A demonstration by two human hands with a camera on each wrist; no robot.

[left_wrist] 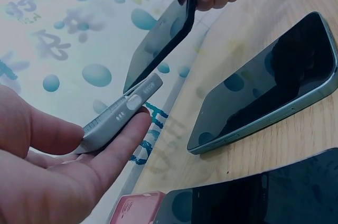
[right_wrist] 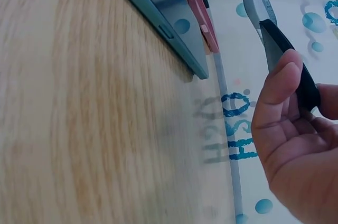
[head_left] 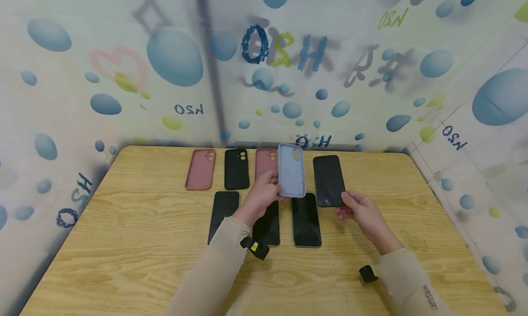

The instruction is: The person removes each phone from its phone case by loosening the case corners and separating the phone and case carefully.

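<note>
Both hands busy above the table (head_left: 123, 270): case in left, phone in right.

Left hand (head_left: 264, 194) grips the light blue case (head_left: 291, 176) at its lower left edge, long axis pointing away from the person, camera cutout at the far end, hollow side up. Right hand (head_left: 363, 213) pinches the black phone (head_left: 328, 180) by its near corner, long axis also pointing away, just right of the case, apart from it. Count: three phones flat on the table under and between the hands; beyond the left hand three cases, two pink, one black.
</note>
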